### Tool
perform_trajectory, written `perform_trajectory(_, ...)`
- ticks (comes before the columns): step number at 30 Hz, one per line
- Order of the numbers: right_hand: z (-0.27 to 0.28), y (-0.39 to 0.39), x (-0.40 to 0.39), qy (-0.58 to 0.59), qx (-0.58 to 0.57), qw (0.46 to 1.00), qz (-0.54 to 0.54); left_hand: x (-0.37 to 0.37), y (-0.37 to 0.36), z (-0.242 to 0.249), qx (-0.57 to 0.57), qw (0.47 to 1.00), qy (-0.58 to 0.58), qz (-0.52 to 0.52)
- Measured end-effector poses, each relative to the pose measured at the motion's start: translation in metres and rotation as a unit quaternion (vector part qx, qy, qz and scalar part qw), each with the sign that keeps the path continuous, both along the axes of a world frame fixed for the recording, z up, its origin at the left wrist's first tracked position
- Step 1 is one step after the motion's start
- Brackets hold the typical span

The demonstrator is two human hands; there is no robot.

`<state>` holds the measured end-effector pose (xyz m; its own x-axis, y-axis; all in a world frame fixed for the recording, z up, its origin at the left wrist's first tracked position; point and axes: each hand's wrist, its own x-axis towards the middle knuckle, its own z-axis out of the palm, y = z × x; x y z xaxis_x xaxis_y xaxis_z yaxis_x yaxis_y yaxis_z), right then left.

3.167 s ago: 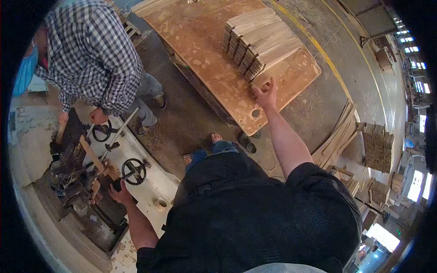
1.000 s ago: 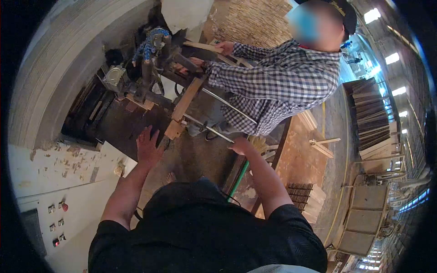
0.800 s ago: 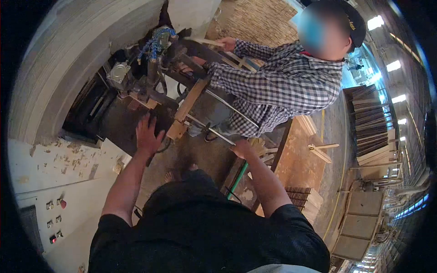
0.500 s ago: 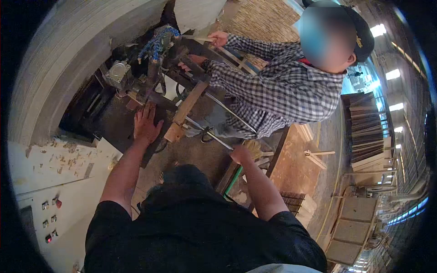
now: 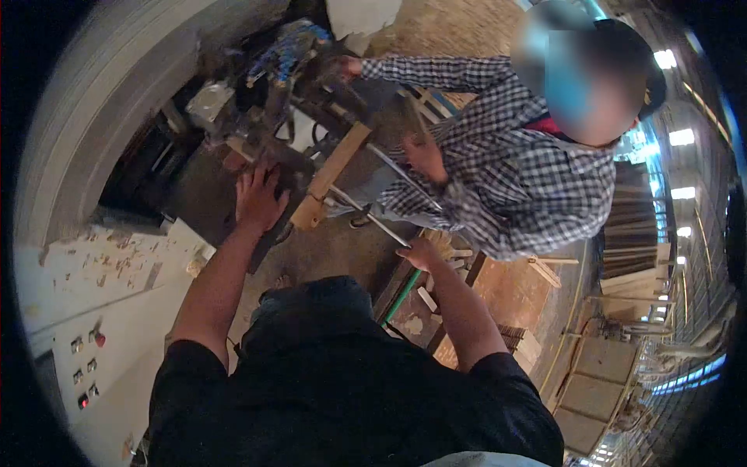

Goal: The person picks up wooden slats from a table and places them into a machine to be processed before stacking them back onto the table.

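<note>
My left hand [image 5: 261,201] lies flat with fingers spread on the dark metal machine table [image 5: 198,191], close to the machine's working parts. My right hand [image 5: 422,255] is wrapped round the near end of a metal rod [image 5: 373,222]. That rod runs to a wooden block [image 5: 310,212] at the end of a wooden bar [image 5: 340,162]. A second metal rod [image 5: 401,173] reaches from the bar toward the co-worker.
A co-worker in a checked shirt [image 5: 498,179] stands opposite, one hand [image 5: 350,68] at the machine, the other [image 5: 426,156] by a blurred wooden piece. Blue coiled hoses [image 5: 292,50] top the machine. A control panel [image 5: 85,366] is at left, wood stacks [image 5: 523,342] at right.
The co-worker's nearer hand has pulled back from the machine toward their body, and their other hand has moved in closer to it. My hands keep their places; the view has shifted slightly.
</note>
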<state>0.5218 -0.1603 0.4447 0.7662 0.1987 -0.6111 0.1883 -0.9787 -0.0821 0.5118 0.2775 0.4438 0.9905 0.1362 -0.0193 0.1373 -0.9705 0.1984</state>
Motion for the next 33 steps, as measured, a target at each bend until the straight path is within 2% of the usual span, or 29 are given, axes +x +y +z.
perform_trajectory(4, -0.024, -0.015, 0.004, 0.012, 0.071, 0.997, 0.034, -0.008, 0.003, -0.009, -0.018, 1.000, 0.022, -0.006)
perform_trajectory(7, -0.024, -0.015, 0.007, 0.021, 0.077, 0.996, -0.049, -0.006, 0.005, -0.013, -0.027, 0.999, 0.025, -0.005)
perform_trajectory(11, -0.020, -0.015, 0.011, 0.028, 0.066, 0.997, -0.018, -0.004, 0.008, -0.018, -0.046, 0.999, 0.022, -0.013)
perform_trajectory(13, -0.023, -0.017, 0.013, 0.046, 0.119, 0.989, -0.073, -0.004, 0.008, -0.024, -0.036, 0.999, -0.033, -0.012)
perform_trajectory(16, -0.012, -0.013, 0.016, 0.055, 0.056, 0.994, -0.072, -0.005, 0.008, -0.008, -0.055, 0.998, 0.005, -0.020)
perform_trajectory(17, -0.031, -0.027, 0.014, 0.022, 0.105, 0.991, -0.085, -0.003, 0.006, -0.005, -0.055, 0.998, 0.006, -0.017)
perform_trajectory(20, -0.024, -0.028, 0.023, 0.060, 0.068, 0.994, -0.064, -0.005, 0.005, -0.009, -0.050, 0.999, -0.010, 0.000)
perform_trajectory(22, -0.020, -0.028, 0.025, 0.063, 0.076, 0.994, -0.049, -0.002, 0.005, -0.016, -0.064, 0.993, -0.101, -0.018)
perform_trajectory(25, -0.009, -0.023, 0.024, 0.063, 0.094, 0.992, -0.048, -0.002, 0.004, -0.020, -0.061, 0.991, -0.119, -0.016)
perform_trajectory(26, -0.005, -0.021, 0.021, 0.065, 0.102, 0.991, -0.057, -0.001, 0.004, -0.021, -0.061, 0.991, -0.117, -0.014)
perform_trajectory(28, -0.016, -0.031, 0.020, 0.045, 0.114, 0.991, -0.054, 0.000, 0.004, -0.008, -0.068, 0.998, -0.002, -0.015)
perform_trajectory(30, -0.022, -0.039, 0.023, 0.026, 0.128, 0.990, -0.050, -0.001, 0.002, -0.001, -0.055, 0.998, -0.001, -0.016)
perform_trajectory(32, -0.021, -0.041, 0.026, 0.024, 0.008, 0.999, -0.023, -0.001, 0.000, 0.000, -0.042, 0.999, -0.001, -0.018)
perform_trajectory(33, -0.022, -0.042, 0.024, 0.024, 0.010, 0.999, -0.020, -0.001, -0.001, 0.000, -0.033, 0.999, -0.012, -0.020)
